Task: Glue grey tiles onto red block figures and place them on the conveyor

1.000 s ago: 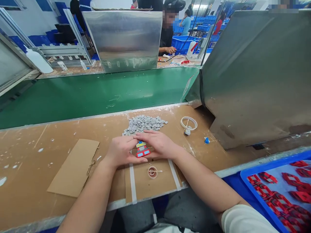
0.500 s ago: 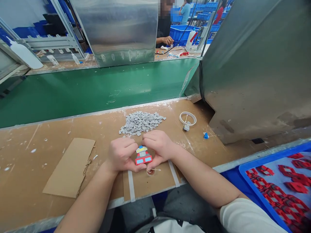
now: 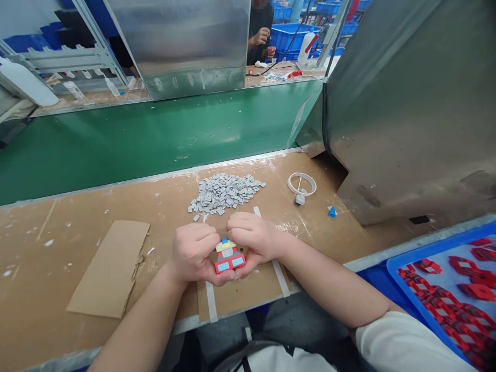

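Note:
A small red toy car piece with light-blue windows, a grey middle and a yellow and blue top is gripped between both hands, above the front of the bench. My left hand is closed on its left side, fingers curled and thumb along the lower edge. On the opposite side my right hand is closed on it too, thumb below. Just beyond the hands lies a heap of small grey rectangular pieces. Under the hands is a cardboard mat with white tape strips.
At left lies a torn cardboard sheet. A roll of white tape and a small blue piece sit at right. A blue tray of red parts stands lower right. Beyond the green belt, a person's hands hold something small.
The toy piece stays between both hands, shifted slightly down and tilted a little. A white stick and small round thing seen below the hands before are now out of sight. The view has tipped downward slightly.

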### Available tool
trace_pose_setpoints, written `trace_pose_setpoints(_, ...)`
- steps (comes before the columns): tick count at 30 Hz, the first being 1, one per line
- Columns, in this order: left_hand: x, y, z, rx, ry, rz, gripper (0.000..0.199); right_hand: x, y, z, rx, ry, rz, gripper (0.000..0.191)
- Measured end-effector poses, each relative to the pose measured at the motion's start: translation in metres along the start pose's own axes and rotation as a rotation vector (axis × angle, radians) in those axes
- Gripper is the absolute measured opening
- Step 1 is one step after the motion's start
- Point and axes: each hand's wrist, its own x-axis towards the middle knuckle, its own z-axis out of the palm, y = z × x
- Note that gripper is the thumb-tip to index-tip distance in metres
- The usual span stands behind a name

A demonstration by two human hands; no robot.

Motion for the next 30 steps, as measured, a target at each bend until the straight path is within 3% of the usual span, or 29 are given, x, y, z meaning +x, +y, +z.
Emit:
trace_pose_setpoints(5,-0.004,-0.003,0.001,-0.025,-0.007,0.041,0.054,0.0,-0.001,-0.003,-0.095,-0.147,-0.047,0.066)
trace_pose_setpoints(11,-0.006,-0.002,0.0,-0.023,-0.018,0.051,0.053,0.001,-0.002,-0.006,-0.064,-0.067,-0.098,0.066)
trace_pose_setpoints(17,-0.006,0.0,0.0,-0.026,-0.018,0.039,0.054,-0.001,-0.002,-0.004,-0.057,-0.072,-0.082,0.065)
trace_pose_setpoints(30,-0.003,-0.007,0.002,0.023,-0.037,0.0,0.058,-0.008,0.007,0.008,0.064,-0.01,0.087,0.062)
